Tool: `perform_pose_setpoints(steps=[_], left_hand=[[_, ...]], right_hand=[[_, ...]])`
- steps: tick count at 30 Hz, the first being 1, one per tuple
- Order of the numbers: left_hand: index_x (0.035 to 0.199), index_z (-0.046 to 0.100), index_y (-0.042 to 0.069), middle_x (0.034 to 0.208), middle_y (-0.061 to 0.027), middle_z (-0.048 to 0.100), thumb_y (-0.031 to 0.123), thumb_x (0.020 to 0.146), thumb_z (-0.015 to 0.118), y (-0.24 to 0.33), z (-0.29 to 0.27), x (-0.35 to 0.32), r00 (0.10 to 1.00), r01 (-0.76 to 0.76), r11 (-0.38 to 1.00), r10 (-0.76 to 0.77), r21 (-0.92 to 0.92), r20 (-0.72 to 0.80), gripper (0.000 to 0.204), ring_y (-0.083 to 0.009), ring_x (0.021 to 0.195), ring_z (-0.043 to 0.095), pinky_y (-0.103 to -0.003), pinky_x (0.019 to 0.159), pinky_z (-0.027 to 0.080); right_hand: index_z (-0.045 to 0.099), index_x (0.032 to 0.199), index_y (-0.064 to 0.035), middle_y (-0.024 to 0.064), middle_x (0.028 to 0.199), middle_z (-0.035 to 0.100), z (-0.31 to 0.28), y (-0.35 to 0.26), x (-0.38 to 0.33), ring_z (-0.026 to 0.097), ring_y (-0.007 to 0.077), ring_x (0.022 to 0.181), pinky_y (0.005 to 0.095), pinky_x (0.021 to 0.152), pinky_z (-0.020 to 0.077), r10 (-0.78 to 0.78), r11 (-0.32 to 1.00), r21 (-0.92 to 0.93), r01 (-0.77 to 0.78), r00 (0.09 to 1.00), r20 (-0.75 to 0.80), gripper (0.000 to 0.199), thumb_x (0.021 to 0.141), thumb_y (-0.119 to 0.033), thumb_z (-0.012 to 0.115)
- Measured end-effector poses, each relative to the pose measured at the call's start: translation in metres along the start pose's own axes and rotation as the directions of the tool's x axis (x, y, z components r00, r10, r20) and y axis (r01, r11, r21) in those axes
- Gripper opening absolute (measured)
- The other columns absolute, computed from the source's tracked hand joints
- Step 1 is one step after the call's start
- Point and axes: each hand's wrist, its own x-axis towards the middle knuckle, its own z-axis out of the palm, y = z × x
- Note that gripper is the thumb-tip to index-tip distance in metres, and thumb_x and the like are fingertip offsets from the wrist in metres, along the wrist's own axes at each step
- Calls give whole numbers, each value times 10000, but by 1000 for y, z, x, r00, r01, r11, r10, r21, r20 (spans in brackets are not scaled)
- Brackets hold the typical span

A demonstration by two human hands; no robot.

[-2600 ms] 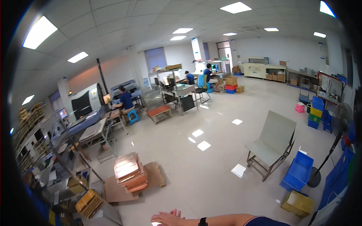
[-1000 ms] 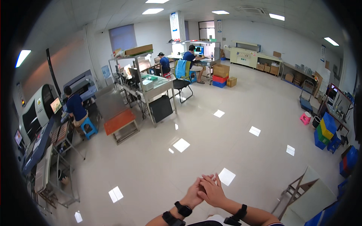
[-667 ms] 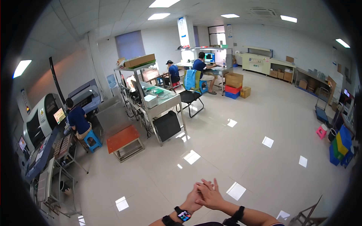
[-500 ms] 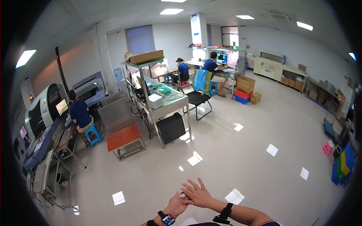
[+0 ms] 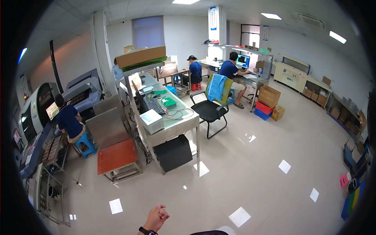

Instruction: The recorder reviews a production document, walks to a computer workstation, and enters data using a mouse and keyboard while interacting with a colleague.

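The left hand (image 5: 157,216) is in front of the person, low in the view, over the bare floor (image 5: 219,188). Its fingers are bent inward and close together, and I can see nothing held in them. The right hand is outside the view, so I cannot tell how its fingers stand. I would judge that no handling is in hand at this moment; to take any thing, the hand would first need to come nearer and spread its fingers.

The nearest things are well apart from the hand. A black panel (image 5: 173,153) stands tilted below the near edge of the bench (image 5: 178,128). A red-topped stand (image 5: 117,156) is on the floor, to the left of the near left corner. On the bench, the white box (image 5: 152,122) rests by that same corner, and behind it are the keyboard (image 5: 152,105) and a green board (image 5: 169,102). A black chair (image 5: 208,111) is beside the right edge.

Compared with half a second ago, the two hands are no longer together: then both showed, touching. The bench and the chair now look larger and nearer.
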Motion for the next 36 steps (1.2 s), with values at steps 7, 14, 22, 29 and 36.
perform_pose_setpoints(steps=[7, 14, 22, 29, 36], left_hand=[[1011, 451, 72, 573, 42, 325, 251, 1008, 390, 33, 136, 240, 975, 218, 922, -194, -319, 108, 189, -116, 544, 360, -311, 688, 429], [1015, 463, 79, 593, 52, 358, 231, 1003, 399, 91, 252, 402, 952, 274, 893, -199, -356, 232, 166, -107, 586, 418, -321, 757, 465], [1127, 468, 77, 731, 9, 449, 158, 971, 428, 117, 287, 540, 976, 162, 963, -124, -215, 180, 180, -133, 687, 487, -331, 774, 466], [1131, 451, 25, 803, -49, 517, 79, 885, 429, 148, 327, 671, 982, 188, 973, -183, -133, 50, 252, -176, 768, 542, -356, 821, 473], [995, 497, 20, 961, -140, 624, 36, 911, 369, 194, 383, 798, 992, 123, 992, -123, -29, -14, 154, -254, 948, 617, -382, 930, 468]], right_hand=[[665, 851, -37, 143, 907, 658, -88, -151, 106, 613, 297, 866, 439, 740, 488, 0, 988, -153, 35, 975, 223, 266, 837, -283, 568], [641, 800, -19, 113, 806, 632, -256, -413, 438, 601, 235, 764, 390, 631, 480, -516, 784, -389, 485, 856, 26, 292, 861, -290, 551], [588, 1097, 0, 121, 915, 649, -292, -902, 466, 621, 192, 844, 318, 778, 504, -839, 526, 90, 845, 534, -108, 293, 903, -218, 566], [622, 1054, -8, 142, 889, 666, -330, -925, 557, 642, 221, 848, 346, 766, 505, -747, 664, 74, 744, 654, 121, 339, 844, -274, 631], [576, 1049, -14, 93, 904, 656, -402, -834, 726, 636, 190, 831, 356, 695, 504, -111, 982, 180, 59, 948, 298, 280, 893, -243, 537]])
